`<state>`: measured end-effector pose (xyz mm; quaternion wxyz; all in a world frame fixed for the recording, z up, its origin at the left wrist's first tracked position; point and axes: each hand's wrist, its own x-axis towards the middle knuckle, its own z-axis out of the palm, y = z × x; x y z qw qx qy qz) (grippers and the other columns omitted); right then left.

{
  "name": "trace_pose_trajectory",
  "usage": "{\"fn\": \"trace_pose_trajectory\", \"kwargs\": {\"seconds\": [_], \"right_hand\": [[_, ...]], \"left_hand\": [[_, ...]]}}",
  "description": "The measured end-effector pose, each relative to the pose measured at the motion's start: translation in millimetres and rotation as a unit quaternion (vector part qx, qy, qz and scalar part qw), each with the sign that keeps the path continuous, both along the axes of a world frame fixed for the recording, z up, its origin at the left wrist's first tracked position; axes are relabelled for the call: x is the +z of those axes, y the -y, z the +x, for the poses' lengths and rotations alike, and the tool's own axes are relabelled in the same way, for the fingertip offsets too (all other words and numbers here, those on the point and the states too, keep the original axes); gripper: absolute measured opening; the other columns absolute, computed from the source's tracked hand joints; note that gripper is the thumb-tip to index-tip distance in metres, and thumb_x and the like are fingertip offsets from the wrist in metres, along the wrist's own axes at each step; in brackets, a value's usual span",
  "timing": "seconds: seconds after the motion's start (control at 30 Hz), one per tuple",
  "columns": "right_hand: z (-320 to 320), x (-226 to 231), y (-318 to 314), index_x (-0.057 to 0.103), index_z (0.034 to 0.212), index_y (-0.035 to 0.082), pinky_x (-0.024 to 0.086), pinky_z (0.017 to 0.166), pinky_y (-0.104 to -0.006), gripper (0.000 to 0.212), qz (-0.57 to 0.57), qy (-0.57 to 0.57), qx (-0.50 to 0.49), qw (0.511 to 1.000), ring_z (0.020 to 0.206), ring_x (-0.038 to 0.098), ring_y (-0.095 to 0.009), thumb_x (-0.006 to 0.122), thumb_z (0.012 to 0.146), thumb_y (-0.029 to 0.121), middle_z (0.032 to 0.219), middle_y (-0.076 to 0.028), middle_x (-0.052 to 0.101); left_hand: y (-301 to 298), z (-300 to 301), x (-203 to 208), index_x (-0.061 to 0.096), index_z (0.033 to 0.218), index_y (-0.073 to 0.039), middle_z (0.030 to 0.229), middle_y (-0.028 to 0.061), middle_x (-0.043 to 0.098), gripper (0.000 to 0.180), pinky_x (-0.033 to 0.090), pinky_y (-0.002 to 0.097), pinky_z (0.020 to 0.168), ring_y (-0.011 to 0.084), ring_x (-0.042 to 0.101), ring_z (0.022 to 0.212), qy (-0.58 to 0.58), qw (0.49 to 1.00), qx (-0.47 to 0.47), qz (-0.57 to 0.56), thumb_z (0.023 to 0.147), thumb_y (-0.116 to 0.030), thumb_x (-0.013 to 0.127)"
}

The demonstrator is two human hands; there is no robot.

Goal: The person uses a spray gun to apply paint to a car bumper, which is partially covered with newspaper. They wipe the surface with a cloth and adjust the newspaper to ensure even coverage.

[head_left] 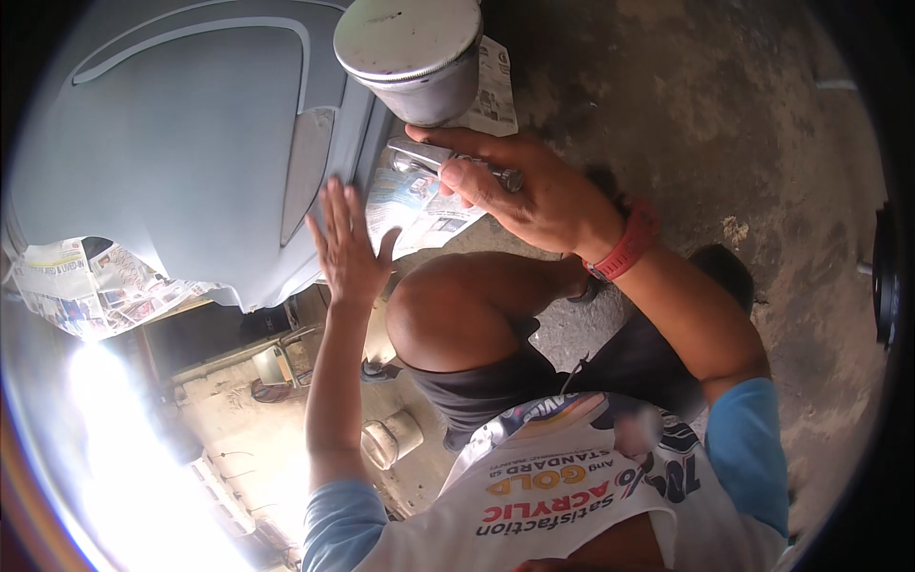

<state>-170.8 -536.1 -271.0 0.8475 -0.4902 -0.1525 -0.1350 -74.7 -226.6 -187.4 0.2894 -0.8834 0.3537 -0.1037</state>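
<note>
My right hand point(534, 191) is closed around a metal spray gun point(419, 150), its index finger stretched along the top beneath the cup. The gun's round, lidded cup point(408, 43) stands above the fingers, its lid pale and speckled. To the left lies a large grey moulded panel point(205, 143) with a curved raised border and a recessed strip along its right side. My left hand point(351, 253) is open with fingers spread, its fingertips at the panel's right edge. I cannot tell whether they touch it. The gun's handle is mostly hidden in my right hand.
Printed newspaper point(429, 214) lies beneath the panel's right side, and more newspaper point(81, 276) hangs at its lower left. A whitish bucket point(391, 439) rests on the floor past my left forearm. My bent knee point(457, 310) is close below both hands. Bright light glares at lower left.
</note>
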Motion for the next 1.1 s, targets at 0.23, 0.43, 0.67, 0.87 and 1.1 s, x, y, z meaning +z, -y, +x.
{"fn": "trace_pose_trajectory", "kwargs": {"seconds": [0.23, 0.43, 0.67, 0.87, 1.1], "right_hand": [[-3.9, 6.7, 2.0, 0.061, 0.152, 0.002, 0.057, 0.090, -0.0333, 0.047, 0.001, -0.002, -0.014, 1.000, 0.100, 0.074, -0.019, 0.061, 0.114, 0.030, 0.109, -0.016, 0.079], [-1.3, 2.2, 0.7, 0.059, 0.157, 0.011, 0.056, 0.087, -0.0334, 0.048, -0.018, 0.001, -0.055, 0.998, 0.089, 0.067, -0.015, 0.060, 0.114, 0.032, 0.100, -0.010, 0.075], [-12.2, 21.9, 3.3, 0.058, 0.159, 0.014, 0.056, 0.084, -0.0326, 0.050, -0.017, -0.049, 0.002, 0.999, 0.084, 0.064, -0.012, 0.059, 0.114, 0.036, 0.094, -0.007, 0.073], [-10.3, 15.6, 1.6, 0.058, 0.159, 0.013, 0.059, 0.086, -0.0343, 0.050, -0.020, -0.038, 0.018, 0.999, 0.092, 0.071, -0.015, 0.058, 0.114, 0.037, 0.110, -0.014, 0.077], [-9.7, 20.2, -1.6, 0.056, 0.160, 0.011, 0.060, 0.088, -0.0350, 0.052, -0.023, -0.043, 0.030, 0.998, 0.098, 0.072, -0.016, 0.056, 0.115, 0.037, 0.116, -0.015, 0.077]], "left_hand": [[-59.1, -19.9, -12.3, 0.024, 0.169, 0.006, 0.179, 0.0270, 0.017, 0.099, 0.006, 0.0678, 0.132, 0.0433, 0.012, 0.168, 0.051, 0.998, 0.028, -0.023, 0.103, -0.056, 0.065], [95.7, 27.8, -13.8, 0.028, 0.169, 0.003, 0.179, 0.0204, 0.023, 0.100, 0.014, 0.0569, 0.135, 0.0379, 0.018, 0.167, -0.024, 0.990, -0.062, -0.124, 0.094, -0.038, 0.079], [115.1, 33.5, -8.2, 0.031, 0.170, -0.003, 0.179, 0.0144, 0.028, 0.103, 0.021, 0.0515, 0.135, 0.0318, 0.024, 0.167, -0.018, 0.982, -0.109, -0.153, 0.083, -0.024, 0.083], [19.0, -4.7, -0.7, 0.029, 0.169, 0.001, 0.175, 0.0264, 0.031, 0.098, 0.026, 0.0564, 0.131, 0.0446, 0.030, 0.162, 0.015, 0.986, -0.015, -0.164, 0.095, -0.038, 0.080], [10.9, -10.8, -5.4, 0.028, 0.170, 0.001, 0.175, 0.0250, 0.031, 0.099, 0.028, 0.0572, 0.129, 0.0459, 0.032, 0.160, 0.022, 0.983, -0.034, -0.179, 0.095, -0.038, 0.079]]}}
